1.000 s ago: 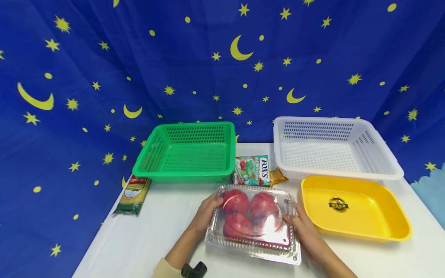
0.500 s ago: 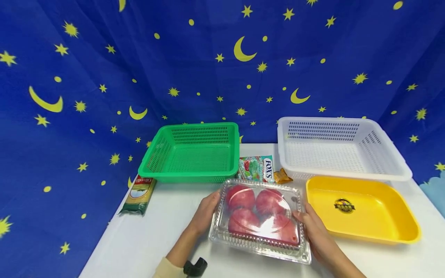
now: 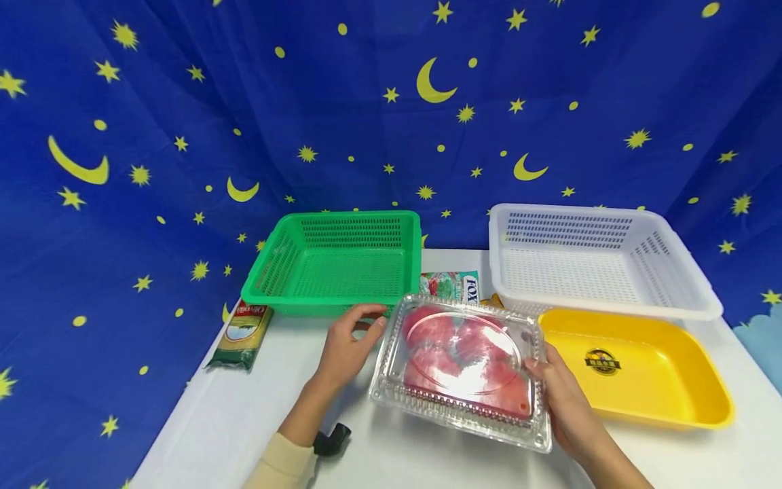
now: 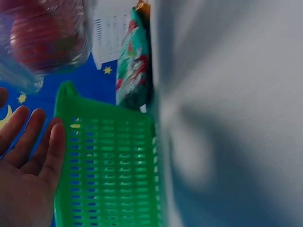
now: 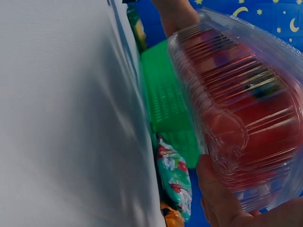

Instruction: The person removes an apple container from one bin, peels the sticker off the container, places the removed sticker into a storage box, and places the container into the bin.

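Observation:
A clear plastic clamshell box [image 3: 464, 411] with several round red fruits [image 3: 434, 367] is held above the white table, tilted. My right hand [image 3: 569, 402] grips its right edge, thumb on the lid and fingers underneath. In the right wrist view, the ribbed side of the box [image 5: 232, 113] shows the red fruit through it. My left hand [image 3: 345, 345] is just off the box's left side, fingers loosely bent and holding nothing. In the left wrist view, that hand [image 4: 31, 165] has its fingers spread, apart from the box.
A green basket [image 3: 332, 300] stands back left, with an Olivoila packet [image 3: 241, 336] by its front corner. Behind the box lie a Fox's candy bag [image 3: 455, 285] and a partly hidden orange wrapper [image 3: 492, 301]. A white basket [image 3: 592, 305] and a yellow tray [image 3: 635, 380] stand right.
My left hand has let go of the box's left edge and moved slightly away. The box has risen a little and tilted, still in my right hand.

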`<state>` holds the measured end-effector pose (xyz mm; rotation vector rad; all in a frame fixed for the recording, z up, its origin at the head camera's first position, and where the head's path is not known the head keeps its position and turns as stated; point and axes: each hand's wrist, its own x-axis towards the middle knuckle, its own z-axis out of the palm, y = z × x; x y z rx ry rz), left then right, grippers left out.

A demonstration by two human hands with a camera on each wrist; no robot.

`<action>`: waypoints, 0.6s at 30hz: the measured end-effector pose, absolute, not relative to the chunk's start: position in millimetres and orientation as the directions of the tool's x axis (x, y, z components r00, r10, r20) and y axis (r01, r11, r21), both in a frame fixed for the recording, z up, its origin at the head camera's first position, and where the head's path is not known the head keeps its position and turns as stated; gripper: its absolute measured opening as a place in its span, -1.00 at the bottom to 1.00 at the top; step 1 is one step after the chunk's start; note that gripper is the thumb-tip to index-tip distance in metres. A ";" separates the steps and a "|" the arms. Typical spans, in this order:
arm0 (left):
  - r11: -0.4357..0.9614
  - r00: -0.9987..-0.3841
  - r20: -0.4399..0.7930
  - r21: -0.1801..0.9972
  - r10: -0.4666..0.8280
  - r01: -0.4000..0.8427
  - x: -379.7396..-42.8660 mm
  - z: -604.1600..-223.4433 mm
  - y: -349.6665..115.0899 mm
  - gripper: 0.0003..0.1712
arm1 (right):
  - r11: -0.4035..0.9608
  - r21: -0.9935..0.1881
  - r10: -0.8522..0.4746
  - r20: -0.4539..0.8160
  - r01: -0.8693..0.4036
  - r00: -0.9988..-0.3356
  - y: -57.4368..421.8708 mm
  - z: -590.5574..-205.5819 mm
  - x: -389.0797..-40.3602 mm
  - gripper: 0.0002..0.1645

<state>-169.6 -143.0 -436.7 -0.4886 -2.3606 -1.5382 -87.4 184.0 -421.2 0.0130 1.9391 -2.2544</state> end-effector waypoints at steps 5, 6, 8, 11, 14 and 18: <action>0.382 -0.840 0.527 0.756 0.126 0.531 -178.3 -432.3 -145.4 -0.74 | -0.172 -0.978 -0.138 -0.095 0.118 -0.986 184.8 -417.4 -90.4 -0.42; 0.399 -0.829 0.546 0.738 0.120 0.544 -179.6 -432.2 -145.9 -0.75 | -0.180 -0.977 -0.144 -0.090 0.116 -0.985 184.7 -416.8 -91.0 -0.41; 0.437 -0.812 0.575 0.707 0.104 0.556 -181.8 -431.8 -147.4 -0.76 | -0.192 -0.975 -0.156 -0.081 0.110 -0.984 184.7 -415.2 -92.3 -0.40; 0.493 -0.784 0.615 0.658 0.084 0.570 -185.8 -430.6 -150.0 -0.74 | -0.201 -0.975 -0.161 -0.066 0.098 -0.985 184.8 -412.4 -94.3 -0.40; 0.536 -0.745 0.663 0.601 0.080 0.593 -190.9 -430.5 -154.2 -0.72 | -0.198 -0.975 -0.161 -0.064 0.096 -0.985 184.6 -409.0 -97.2 -0.40; 0.608 -0.670 0.733 0.479 0.121 0.633 -196.9 -432.4 -160.7 -0.69 | -0.178 -0.979 -0.143 -0.076 0.101 -0.987 183.1 -404.1 -101.5 -0.36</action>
